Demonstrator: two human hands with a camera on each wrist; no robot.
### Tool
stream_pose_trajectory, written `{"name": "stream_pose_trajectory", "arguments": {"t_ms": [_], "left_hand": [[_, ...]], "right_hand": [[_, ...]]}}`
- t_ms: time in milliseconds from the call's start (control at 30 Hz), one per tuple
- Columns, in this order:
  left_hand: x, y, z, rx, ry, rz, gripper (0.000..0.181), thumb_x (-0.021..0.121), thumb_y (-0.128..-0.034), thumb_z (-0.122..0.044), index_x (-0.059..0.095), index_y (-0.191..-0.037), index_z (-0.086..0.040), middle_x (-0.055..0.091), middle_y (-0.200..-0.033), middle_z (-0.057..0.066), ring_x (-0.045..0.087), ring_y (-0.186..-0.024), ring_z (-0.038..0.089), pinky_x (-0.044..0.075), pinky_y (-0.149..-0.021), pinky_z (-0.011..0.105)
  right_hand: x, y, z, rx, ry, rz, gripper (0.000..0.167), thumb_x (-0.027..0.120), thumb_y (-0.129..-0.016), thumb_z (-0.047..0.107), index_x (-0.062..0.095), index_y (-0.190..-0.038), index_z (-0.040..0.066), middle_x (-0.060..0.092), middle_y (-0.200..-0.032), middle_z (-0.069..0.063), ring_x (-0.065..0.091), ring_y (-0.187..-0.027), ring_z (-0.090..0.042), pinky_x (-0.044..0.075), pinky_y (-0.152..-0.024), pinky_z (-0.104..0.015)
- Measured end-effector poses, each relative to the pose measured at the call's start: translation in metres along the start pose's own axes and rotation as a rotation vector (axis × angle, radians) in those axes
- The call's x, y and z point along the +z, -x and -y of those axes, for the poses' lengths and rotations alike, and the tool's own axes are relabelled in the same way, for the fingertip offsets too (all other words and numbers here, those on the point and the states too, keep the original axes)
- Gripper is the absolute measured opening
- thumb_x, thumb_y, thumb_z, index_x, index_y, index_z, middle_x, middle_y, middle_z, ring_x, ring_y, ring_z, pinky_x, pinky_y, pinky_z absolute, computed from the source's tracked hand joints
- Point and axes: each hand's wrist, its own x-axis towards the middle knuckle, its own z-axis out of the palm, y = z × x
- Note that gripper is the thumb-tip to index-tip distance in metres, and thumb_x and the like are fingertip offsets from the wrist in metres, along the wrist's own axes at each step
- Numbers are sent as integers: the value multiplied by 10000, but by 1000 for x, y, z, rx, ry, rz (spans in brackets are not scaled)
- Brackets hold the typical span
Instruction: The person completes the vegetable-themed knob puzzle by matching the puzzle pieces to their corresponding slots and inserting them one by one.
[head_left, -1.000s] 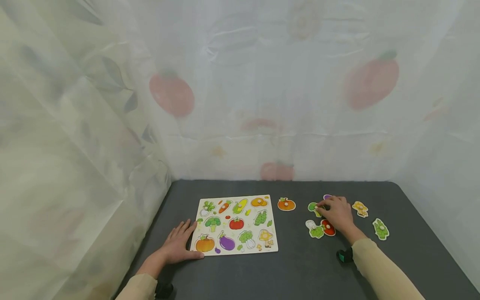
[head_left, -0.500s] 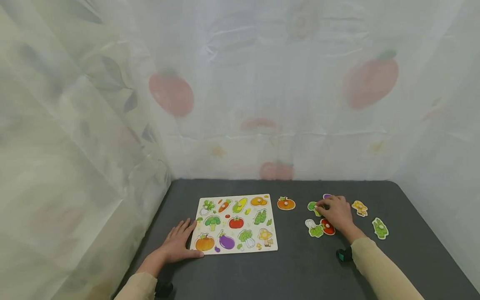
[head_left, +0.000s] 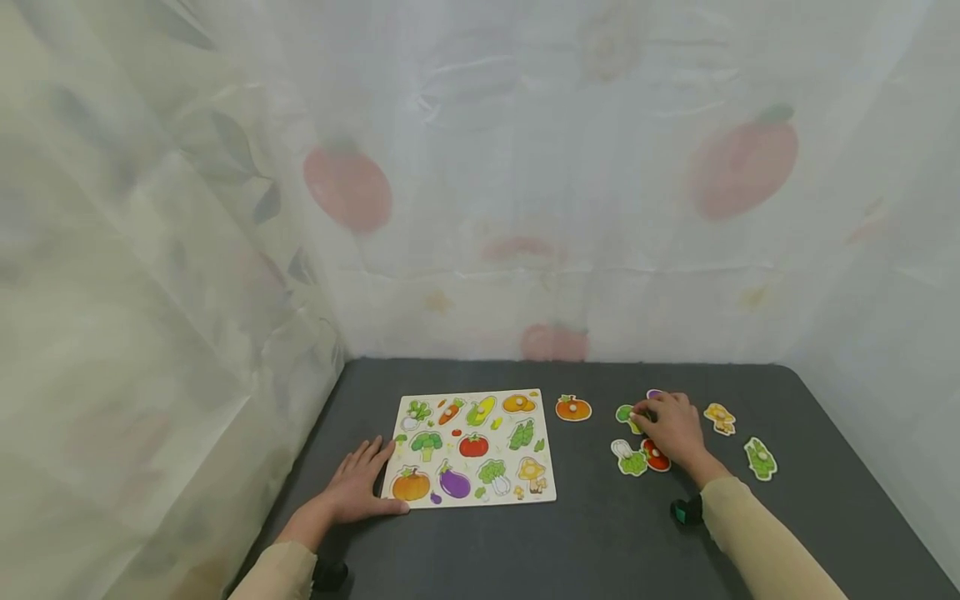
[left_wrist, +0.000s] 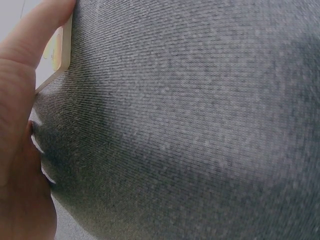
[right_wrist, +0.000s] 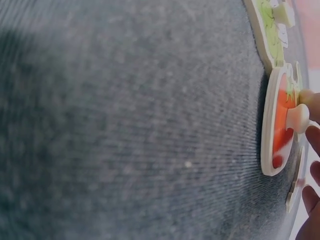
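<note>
My left hand (head_left: 356,487) rests at the left edge of a white vegetable puzzle board (head_left: 450,454), fingers spread along its side and thumb at the near corner. In the left wrist view the thumb (left_wrist: 25,37) lies over the board's corner. To the right, my right hand (head_left: 677,429) pinches the broccoli puzzle piece (head_left: 625,413) between thumb and forefinger; the piece lies on the table. A tomato piece (head_left: 656,455) sits just under that hand, its white knob (right_wrist: 298,119) close to the fingers in the right wrist view. The hand partly covers an eggplant piece (head_left: 654,394).
A bok choy piece (head_left: 632,460) touches the tomato piece. Beside the board lies a pumpkin piece (head_left: 573,408). Farther right are a mushroom piece (head_left: 720,418) and a green pod-like piece (head_left: 761,458). Patterned white curtains (head_left: 465,317) enclose the dark table (head_left: 495,554) at the back and sides.
</note>
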Motion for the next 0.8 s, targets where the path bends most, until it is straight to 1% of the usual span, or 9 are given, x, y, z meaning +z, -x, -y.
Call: {"name": "stream_pose_trajectory", "arguments": {"t_ms": [100, 233, 367, 533, 667, 800], "left_hand": [[3, 0, 2, 6, 6, -7, 1226, 790, -727, -721, 282, -1621, -54, 195, -1649, 279, 124, -1503, 519, 89, -1170, 710], [3, 1, 2, 9, 12, -14, 1232, 791, -722, -726, 284, -1619, -50, 198, -1647, 283, 126, -1500, 522, 90, -1168, 711], [3, 1, 2, 12, 18, -17, 1226, 807, -720, -704, 291, -1615, -44, 200, -1644, 289, 126, -1498, 530, 94, -1164, 717], [4, -2, 5, 2, 4, -11, 1238, 782, -718, -743, 276, -1628, -73, 194, -1655, 264, 117, -1514, 500, 83, -1179, 695], [4, -2, 6, 2, 2, -11, 1241, 774, -717, -754, 269, -1632, -85, 190, -1660, 254, 113, -1516, 493, 77, -1183, 689], [4, -1, 4, 15, 4, -18, 1227, 788, -724, -730, 281, -1625, -70, 200, -1651, 271, 128, -1505, 513, 88, -1172, 707]], "right_hand": [[0, -1, 0, 0, 4, -1, 190, 739, -959, 270, 783, -1046, 107, 626, -1247, -245, 424, -1222, -509, 322, -974, -714], [0, -6, 1, 8, -7, -28, 203, 731, -966, 272, 776, -1057, 96, 621, -1255, -242, 413, -1238, -505, 319, -977, -715], [-1, -11, 11, -4, -46, -48, 195, 739, -962, 274, 776, -1043, 100, 624, -1236, -224, 415, -1237, -490, 304, -994, -709], [3, -16, 35, -31, -88, -41, 162, 755, -953, 267, 781, -1019, 121, 635, -1226, -188, 428, -1240, -466, 316, -1012, -692], [15, -21, 58, -65, -104, -32, 127, 772, -940, 269, 785, -985, 151, 652, -1179, -133, 458, -1225, -434, 348, -1015, -660], [27, -26, 87, -86, -119, -23, 116, 783, -928, 282, 789, -968, 174, 657, -1146, -98, 472, -1219, -411, 362, -1000, -634]]}}
